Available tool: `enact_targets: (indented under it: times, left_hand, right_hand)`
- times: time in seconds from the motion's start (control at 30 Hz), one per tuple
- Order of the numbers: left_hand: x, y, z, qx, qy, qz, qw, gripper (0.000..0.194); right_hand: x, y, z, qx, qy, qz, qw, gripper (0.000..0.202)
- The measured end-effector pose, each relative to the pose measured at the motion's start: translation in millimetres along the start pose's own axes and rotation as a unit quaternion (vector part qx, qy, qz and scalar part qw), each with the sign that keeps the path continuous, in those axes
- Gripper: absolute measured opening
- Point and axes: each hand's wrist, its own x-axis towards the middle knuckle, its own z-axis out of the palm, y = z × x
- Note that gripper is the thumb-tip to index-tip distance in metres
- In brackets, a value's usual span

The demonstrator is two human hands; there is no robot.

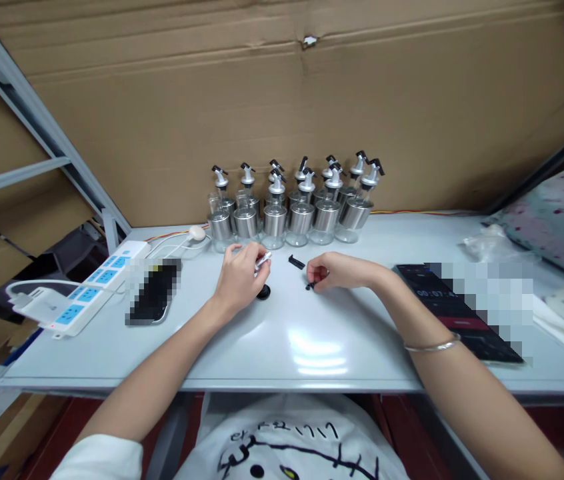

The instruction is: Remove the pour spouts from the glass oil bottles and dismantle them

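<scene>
Landmark: bottle group (300,219), glass with steel bands, stood at the back of the table (252,360). Most bottles bore silver pourers with black levers; the two leftmost of the front row showed bare necks.

Step in hand, as judged: handling of small loose pourer parts, one at each hand. The next move seemed to call for a light fingertip grip and careful aligning of the piece.

Items, left to right:

- Power strip (102,287), white with blue sockets: left of the bottle group, well apart.
- Phone (162,293), partly pixelated: left of and nearer the person than the group.
- Left hand (245,273): just before the group's left end; fingers bent, thumb closed against them, grasping a silver piece (263,261).
- Round black part (263,292): on the table before the group, just below that hand.
- Black lever piece (296,262): loose on the table, before the group's middle, between the hands.
- Right hand (335,272): before the group's right half; fingers curled well inward, tips at a small black part (311,287); whether it was pinched or merely touched could not be told.
- Dark-screened device (442,307), partly pixelated: right of the group, nearer the person.
</scene>
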Motion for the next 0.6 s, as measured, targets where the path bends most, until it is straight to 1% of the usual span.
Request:
enact_targets:
  times: [0.13, 0.27, 0.4, 0.47, 0.6]
  left_hand:
    - [0.2, -0.2, -0.2, -0.003, -0.003, 0.001, 1.0, 0.005]
    - [0.3, 0.3, -0.7, -0.005, -0.004, 0.005, 1.0, 0.005]
    - [0.2, 0.5, -0.5, -0.005, -0.006, 0.008, 1.0, 0.005]
    - [0.1, 0.7, -0.4, -0.007, -0.007, 0.007, 1.0, 0.004]
    - [0.0, 1.2, -0.9, -0.012, -0.01, 0.007, 1.0, 0.004]
  right_hand:
    - [1.1, 1.3, 0.3, 0.002, 0.016, 0.002, 1.0, 0.011]
    - [0.6, 0.3, -0.4, -0.012, 0.04, 0.009, 0.999, 0.015]
    - [0.7, -1.3, 0.7, -0.013, 0.019, -0.002, 1.0, 0.024]
    - [1.6, -2.4, 2.3, -0.018, 0.022, 0.008, 1.0, 0.023]
    - [3.7, -4.5, 4.9, -0.034, 0.057, 0.028, 0.997, 0.016]
